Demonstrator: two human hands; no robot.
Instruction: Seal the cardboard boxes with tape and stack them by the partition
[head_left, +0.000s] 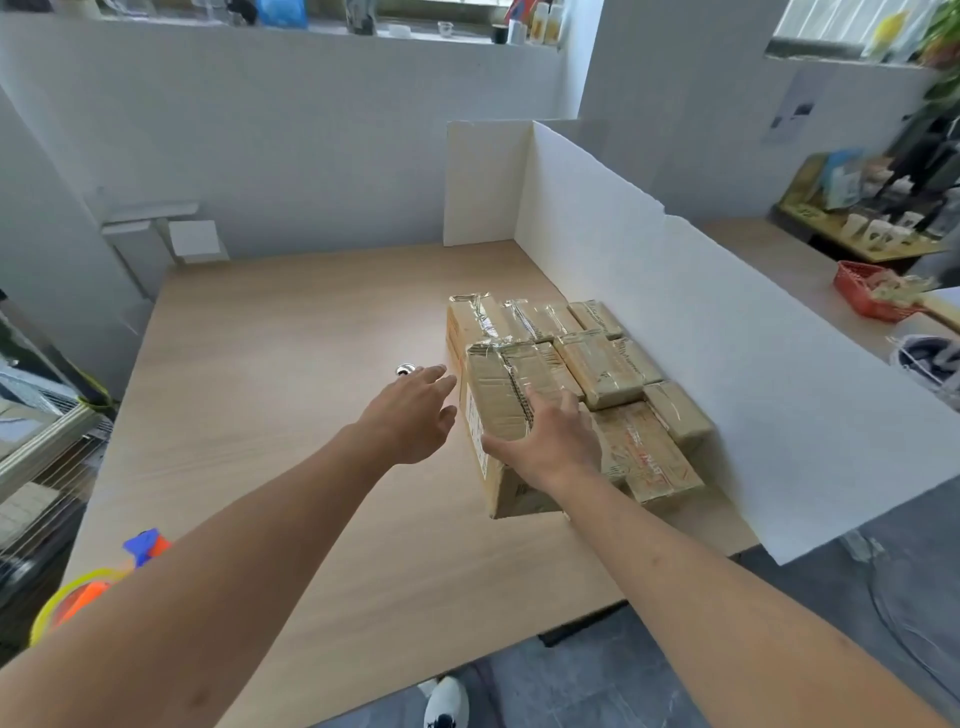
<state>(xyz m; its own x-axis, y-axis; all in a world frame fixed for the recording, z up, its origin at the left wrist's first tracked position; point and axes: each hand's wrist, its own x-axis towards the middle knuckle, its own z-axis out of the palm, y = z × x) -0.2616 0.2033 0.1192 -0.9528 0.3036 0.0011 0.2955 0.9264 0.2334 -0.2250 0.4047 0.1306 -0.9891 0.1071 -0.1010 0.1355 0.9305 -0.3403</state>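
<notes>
Several taped cardboard boxes (602, 358) lie stacked against the white partition (675, 322) on the wooden table (291, 364). The nearest, tallest box (501, 395) stands at the stack's left front corner, its top sealed with shiny tape. My right hand (550, 441) lies on this box's top near edge, fingers spread over it and the thumb down its left side. Just left of the box hovers my left hand (415, 410), fingers straight and apart, holding nothing. A tape dispenser with a yellow roll (78, 592) and blue and orange parts sits at the table's near left corner, partly hidden by my left arm.
A small shiny metal object (404, 369) lies on the table beyond my left fingertips. A wire rack (31, 457) stands left of the table. Past the partition sit a red basket (865, 296) and a shelf of cups (878, 234). My shoe (445, 701) shows below the table edge.
</notes>
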